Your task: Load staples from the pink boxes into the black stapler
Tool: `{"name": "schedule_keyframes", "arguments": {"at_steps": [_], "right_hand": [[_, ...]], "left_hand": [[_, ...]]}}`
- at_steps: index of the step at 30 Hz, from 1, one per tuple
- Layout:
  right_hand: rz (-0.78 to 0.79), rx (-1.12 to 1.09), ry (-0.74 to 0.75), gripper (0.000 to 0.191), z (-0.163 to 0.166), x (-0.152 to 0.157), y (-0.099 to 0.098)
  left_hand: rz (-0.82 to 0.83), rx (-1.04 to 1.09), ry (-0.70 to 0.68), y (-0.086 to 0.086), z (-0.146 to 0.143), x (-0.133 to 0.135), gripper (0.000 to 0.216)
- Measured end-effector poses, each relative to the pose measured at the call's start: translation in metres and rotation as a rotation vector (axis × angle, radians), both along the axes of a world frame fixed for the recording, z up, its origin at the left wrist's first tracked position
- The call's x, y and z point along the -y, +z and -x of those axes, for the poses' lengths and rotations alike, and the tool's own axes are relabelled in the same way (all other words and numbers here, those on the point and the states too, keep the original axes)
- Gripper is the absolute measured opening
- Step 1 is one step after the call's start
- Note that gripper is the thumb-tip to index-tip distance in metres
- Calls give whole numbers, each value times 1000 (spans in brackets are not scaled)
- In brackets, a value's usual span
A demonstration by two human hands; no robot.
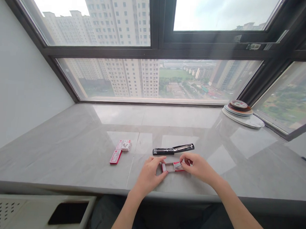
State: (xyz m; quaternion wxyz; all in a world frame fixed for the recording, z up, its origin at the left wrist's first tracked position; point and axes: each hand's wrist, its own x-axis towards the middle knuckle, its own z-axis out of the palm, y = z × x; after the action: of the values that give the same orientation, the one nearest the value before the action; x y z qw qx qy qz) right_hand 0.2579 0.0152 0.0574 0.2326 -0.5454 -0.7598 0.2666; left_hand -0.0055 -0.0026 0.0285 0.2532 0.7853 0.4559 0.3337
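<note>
A small red-and-white staple box [170, 167] lies on the grey stone sill with its top side open. My left hand [150, 173] grips its left end between thumb and forefinger. At the right end of the box my right hand [192, 165] is closed in a pinch; its fingertips hide what they hold, if anything. Just behind the hands rests a black stapler [173, 150], swung open so its metal inside shows. To the left lie more red-and-white small boxes, one flat [115, 157] and one whiter box [125, 145] touching its far end.
A stack of plates or round mats [238, 109] stands in the back right corner by the window [156, 81]. Below the sill's front edge [63, 188], at the lower left, a dark phone-like slab [68, 213] lies on a white perforated surface [32, 214].
</note>
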Motion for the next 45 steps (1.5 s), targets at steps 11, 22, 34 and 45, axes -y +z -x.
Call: {"name": "schedule_keyframes", "arguments": {"at_steps": [11,22,34,45], "right_hand": [[57,-12,30,32,5,22,-13],[-57,-6,28,25,35,32,-15],[-137,-61,20,21,51,-19,-5],[-93,7,0,28,54,-15,-1]], "left_hand": [[29,-63,127,-9,-16,-2,24],[-105,-134,432,-9,9,-38,33],[-74,-237,198,-22,7,-21,31],[-50,-219,205,-19,9,-21,29]]}}
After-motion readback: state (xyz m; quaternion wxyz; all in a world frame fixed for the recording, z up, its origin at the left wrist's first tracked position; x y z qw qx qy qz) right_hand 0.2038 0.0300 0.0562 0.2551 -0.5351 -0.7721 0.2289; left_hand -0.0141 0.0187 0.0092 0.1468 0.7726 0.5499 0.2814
